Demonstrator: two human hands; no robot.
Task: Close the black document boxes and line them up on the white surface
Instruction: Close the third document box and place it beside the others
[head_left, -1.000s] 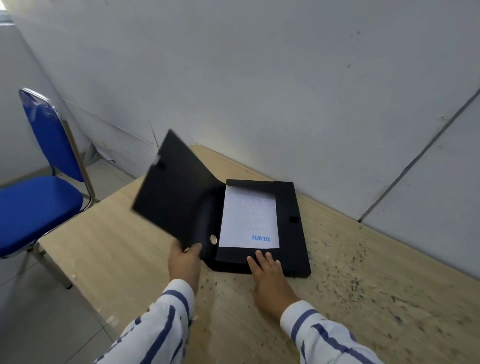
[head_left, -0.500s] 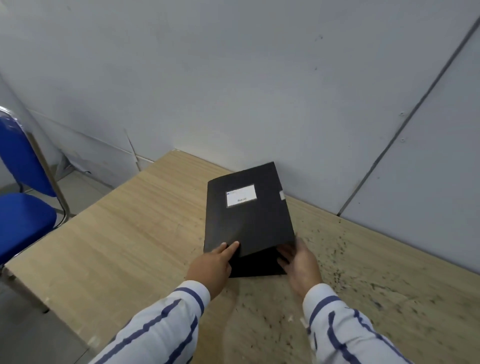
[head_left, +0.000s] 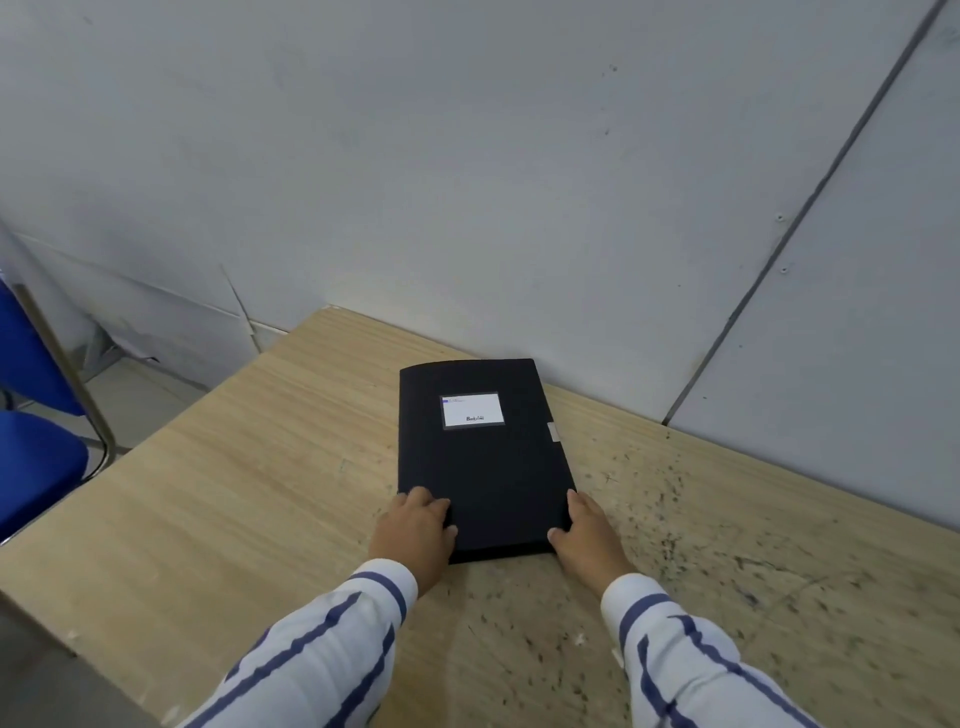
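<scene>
A black document box (head_left: 483, 467) lies flat and closed on the wooden table (head_left: 249, 493), its far end near the wall. A white label sits on its lid and a small white tab shows on its right edge. My left hand (head_left: 413, 535) grips the box's near left corner, fingers on the lid. My right hand (head_left: 587, 535) holds the near right corner against the side. Both sleeves are white with blue stripes. No other box is in view.
A grey wall (head_left: 467, 182) runs along the table's far edge. A blue chair (head_left: 36, 415) stands at the left beside the table. The table's right part is speckled with dark marks (head_left: 701, 545). The table's left edge drops to the floor.
The lid, open a second ago with a stamped paper showing inside, has swung down and now lies flat. Both hands have moved to the box's near corners.
</scene>
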